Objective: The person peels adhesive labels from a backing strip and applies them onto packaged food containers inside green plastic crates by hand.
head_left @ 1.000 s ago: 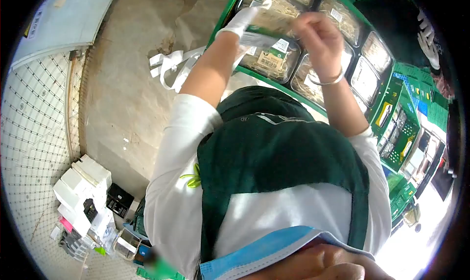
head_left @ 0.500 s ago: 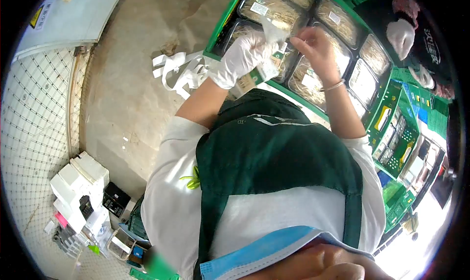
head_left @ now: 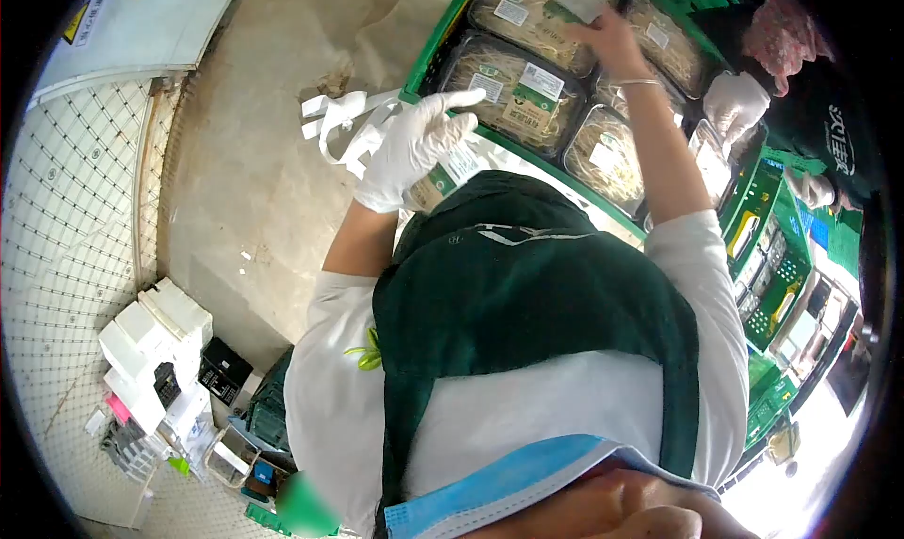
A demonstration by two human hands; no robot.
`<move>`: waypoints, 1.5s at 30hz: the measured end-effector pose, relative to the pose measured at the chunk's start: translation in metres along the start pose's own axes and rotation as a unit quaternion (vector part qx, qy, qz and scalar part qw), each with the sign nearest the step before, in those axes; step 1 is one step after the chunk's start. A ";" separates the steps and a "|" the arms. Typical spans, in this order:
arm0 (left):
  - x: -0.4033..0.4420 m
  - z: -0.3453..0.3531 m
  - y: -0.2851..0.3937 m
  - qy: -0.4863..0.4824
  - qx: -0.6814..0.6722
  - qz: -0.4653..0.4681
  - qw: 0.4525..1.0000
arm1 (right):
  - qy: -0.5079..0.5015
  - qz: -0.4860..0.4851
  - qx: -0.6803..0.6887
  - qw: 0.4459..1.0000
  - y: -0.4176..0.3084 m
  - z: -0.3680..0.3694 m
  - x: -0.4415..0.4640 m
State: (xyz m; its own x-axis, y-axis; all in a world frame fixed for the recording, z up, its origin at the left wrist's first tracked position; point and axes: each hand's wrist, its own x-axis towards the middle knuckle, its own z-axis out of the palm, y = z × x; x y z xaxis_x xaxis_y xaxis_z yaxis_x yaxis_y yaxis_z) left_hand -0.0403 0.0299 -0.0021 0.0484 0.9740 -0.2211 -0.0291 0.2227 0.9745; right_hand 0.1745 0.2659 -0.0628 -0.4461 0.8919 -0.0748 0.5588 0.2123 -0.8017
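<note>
My left hand (head_left: 414,151), in a white glove, is closed round a bundle of green-and-white labels (head_left: 454,170), its index finger stretched toward the crate. My bare right hand (head_left: 610,42) pinches a green-and-white label (head_left: 576,2) over the upper trays. Black trays of pale, thread-like food under clear film fill the green crate (head_left: 433,66). The lower-left tray (head_left: 471,57) bears a white sticker and a green-and-white label. Beside it, another tray (head_left: 603,155) shows only a white sticker. My right fingertips partly hide the label.
At the right, a co-worker's gloved hand (head_left: 736,106) touches a tray in the crate; another gloved hand (head_left: 812,189) is lower. Green crates (head_left: 789,280) stand beyond. White strips (head_left: 341,125) lie left of the crate, and white boxes (head_left: 155,337) are at lower left.
My hands have separated: the left moved down-left with the bundle, the right up to the upper trays with a label. The lower-left tray is uncovered. A co-worker's gloved hand has reached into the crate.
</note>
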 end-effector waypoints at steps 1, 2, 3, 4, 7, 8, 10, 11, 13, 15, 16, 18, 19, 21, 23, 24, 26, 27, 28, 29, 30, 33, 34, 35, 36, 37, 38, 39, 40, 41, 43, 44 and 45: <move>-0.004 -0.002 0.000 -0.017 0.015 -0.035 0.999 | 0.056 0.007 -0.190 0.980 -0.001 0.014 -0.005; -0.005 -0.001 -0.001 -0.016 0.029 -0.040 0.999 | 0.054 -0.008 -0.201 0.978 0.002 0.023 -0.006; -0.005 0.000 -0.004 -0.014 0.030 -0.043 0.999 | 0.053 -0.022 -0.211 0.976 0.006 0.032 -0.007; -0.005 0.001 -0.008 0.010 0.009 -0.018 1.000 | 0.055 -0.061 -0.225 0.971 0.010 0.035 -0.005; -0.009 -0.003 -0.011 0.037 0.028 0.023 0.999 | 0.060 -0.081 -0.299 0.949 -0.001 0.028 -0.013; -0.011 -0.005 -0.012 0.044 0.000 0.010 0.999 | 0.151 -0.122 -0.367 0.910 -0.002 0.027 -0.015; -0.011 -0.004 -0.009 0.073 -0.024 0.030 0.997 | 0.199 -0.171 -0.379 0.887 -0.005 0.024 -0.011; -0.011 -0.004 -0.006 0.075 -0.025 0.028 0.996 | 0.242 -0.217 -0.388 0.862 -0.006 0.024 -0.010; -0.010 -0.005 0.001 0.058 -0.020 0.029 0.998 | 0.001 -0.162 -0.375 0.913 -0.005 0.036 -0.006; -0.001 -0.006 0.007 0.031 0.001 0.046 0.998 | 0.148 -0.287 -0.423 0.847 0.010 0.048 -0.008; 0.002 -0.005 0.010 0.017 -0.013 0.076 0.997 | 0.150 -0.289 -0.421 0.846 0.015 0.045 -0.005; 0.005 -0.002 0.010 -0.008 -0.037 0.103 0.994 | 0.153 -0.221 -0.366 0.891 0.016 0.044 -0.002; 0.006 -0.002 0.016 -0.033 -0.044 0.115 0.992 | 0.152 -0.227 -0.362 0.891 -0.004 0.039 -0.007; 0.010 -0.002 0.008 -0.037 -0.063 0.109 0.991 | -0.064 -0.075 0.053 0.994 -0.069 0.023 -0.056; 0.008 0.011 0.019 -0.013 -0.003 0.150 0.989 | -0.213 -0.124 0.105 0.964 -0.102 0.024 -0.089; 0.008 0.017 0.024 0.010 0.057 0.192 0.980 | -0.209 -0.098 0.109 0.967 -0.106 0.027 -0.099; 0.011 0.022 0.023 0.020 0.099 0.214 0.972 | -0.172 -0.064 0.155 0.971 -0.113 0.030 -0.111; 0.010 0.023 0.023 0.036 0.141 0.230 0.962 | -0.172 -0.065 0.154 0.971 -0.112 0.028 -0.112; 0.007 0.028 0.024 0.042 0.152 0.198 0.967 | -0.175 -0.057 0.125 0.975 -0.110 0.026 -0.113; 0.005 0.031 0.026 0.039 0.153 0.200 0.967 | -0.177 -0.049 0.096 0.978 -0.109 0.024 -0.113; 0.006 0.033 0.027 0.058 0.146 0.186 0.970 | -0.175 -0.050 0.063 0.981 -0.112 0.018 -0.113; 0.011 0.027 0.015 0.262 0.037 0.100 0.959 | -0.095 -0.064 0.051 0.992 -0.108 0.005 -0.120; 0.009 0.020 0.014 0.235 -0.044 0.124 0.963 | -0.115 -0.037 0.062 0.991 -0.105 -0.002 -0.119; 0.010 0.015 0.015 0.205 -0.123 0.147 0.960 | -0.118 -0.042 0.084 0.988 -0.103 -0.005 -0.120; 0.014 0.017 0.016 0.063 -0.197 0.143 0.968 | -0.125 -0.057 0.103 0.985 -0.106 -0.007 -0.121; 0.012 0.027 0.013 0.059 -0.047 0.138 0.987 | -0.135 -0.073 0.121 0.981 -0.110 -0.008 -0.122; 0.013 0.039 0.010 0.065 -0.114 0.071 0.989 | -0.122 -0.092 0.111 0.982 -0.114 -0.005 -0.123; 0.016 0.048 0.009 0.070 -0.178 0.004 0.982 | -0.108 -0.112 0.100 0.983 -0.117 -0.003 -0.122; 0.016 0.056 0.015 0.126 -0.147 -0.014 0.981 | -0.062 -0.125 0.050 0.989 -0.116 -0.001 -0.118; 0.016 0.061 0.020 0.182 -0.116 -0.033 0.976 | -0.060 -0.125 0.050 0.989 -0.113 -0.003 -0.109; 0.021 0.063 -0.007 0.144 -0.053 -0.019 0.988 | 0.029 -0.176 -0.063 0.982 -0.097 -0.014 -0.080; 0.023 0.069 -0.001 0.141 -0.115 -0.023 0.983 | 0.055 -0.164 -0.086 0.981 -0.090 -0.027 -0.054; 0.022 0.073 0.005 0.139 -0.176 -0.027 0.974 | 0.080 -0.153 -0.107 0.979 -0.079 -0.040 -0.022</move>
State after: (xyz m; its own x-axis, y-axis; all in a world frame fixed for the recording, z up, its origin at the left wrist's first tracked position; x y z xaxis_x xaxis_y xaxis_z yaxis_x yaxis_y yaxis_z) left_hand 0.0334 0.0493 0.0008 -0.2117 0.9233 -0.3206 -0.3765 0.2256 0.8985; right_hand 0.1684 0.2457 0.0257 -0.5094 0.8213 0.2568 0.5573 0.5423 -0.6287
